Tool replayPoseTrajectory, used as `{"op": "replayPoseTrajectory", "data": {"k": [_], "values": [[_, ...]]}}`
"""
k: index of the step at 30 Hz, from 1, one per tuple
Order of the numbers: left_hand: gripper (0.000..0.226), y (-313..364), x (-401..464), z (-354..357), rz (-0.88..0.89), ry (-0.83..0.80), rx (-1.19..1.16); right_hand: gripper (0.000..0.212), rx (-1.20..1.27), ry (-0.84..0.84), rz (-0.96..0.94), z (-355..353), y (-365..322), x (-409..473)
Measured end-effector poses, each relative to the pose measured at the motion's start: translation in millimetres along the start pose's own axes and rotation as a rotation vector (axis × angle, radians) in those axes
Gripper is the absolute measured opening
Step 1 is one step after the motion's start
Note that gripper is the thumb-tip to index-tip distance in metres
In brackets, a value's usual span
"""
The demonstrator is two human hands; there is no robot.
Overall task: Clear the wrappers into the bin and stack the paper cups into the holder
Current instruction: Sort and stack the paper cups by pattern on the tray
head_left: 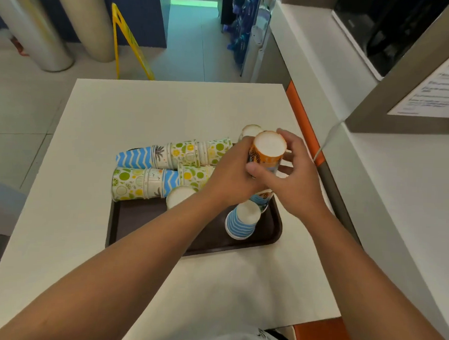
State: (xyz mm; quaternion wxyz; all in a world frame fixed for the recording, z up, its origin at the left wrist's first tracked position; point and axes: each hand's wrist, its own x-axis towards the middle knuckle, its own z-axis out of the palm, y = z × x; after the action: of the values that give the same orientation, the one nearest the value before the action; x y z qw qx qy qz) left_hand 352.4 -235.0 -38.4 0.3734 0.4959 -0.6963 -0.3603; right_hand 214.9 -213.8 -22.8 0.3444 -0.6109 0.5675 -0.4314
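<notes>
Orange cup (267,152) upside-down above tray (145,223), left hand (233,175) and right hand (297,175) both curled around it

Bright, even indoor light, soft shadows, slight overall softness, wide-angle bending toward the edges.

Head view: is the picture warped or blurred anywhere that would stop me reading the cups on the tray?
Head view: wide-angle bending bows the table edges and stretches the forearms; the printed sheet at the right edge is too blurred to read; soft, even light with no harsh glare; the orange cup and the tray are sharp enough.
</notes>
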Motion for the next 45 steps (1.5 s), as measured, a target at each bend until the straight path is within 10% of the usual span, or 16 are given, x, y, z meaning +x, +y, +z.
{"op": "replayPoseTrajectory", "data": {"k": [6, 14, 27, 45], "values": [[0.085, -10, 3, -1, -0.084, -0.107, 0.257, 0.054, -0.050, 0.048, 0.014, -25, 27, 17], [0.075, -38, -43, -47, -0.336, -0.010, 0.485, 0.053, -0.107, -0.038, 0.139, -13, 76, 11], [0.079, -68, -94, -34, -0.486, 0.385, 0.195, 0.061, -0.166, -0.135, 0.156, 8, 115, 6], [0.078, -99, -113, -19, -0.512, 0.328, 0.049, 0.067, -0.184, -0.097, 0.195, 13, 111, 2]]}}
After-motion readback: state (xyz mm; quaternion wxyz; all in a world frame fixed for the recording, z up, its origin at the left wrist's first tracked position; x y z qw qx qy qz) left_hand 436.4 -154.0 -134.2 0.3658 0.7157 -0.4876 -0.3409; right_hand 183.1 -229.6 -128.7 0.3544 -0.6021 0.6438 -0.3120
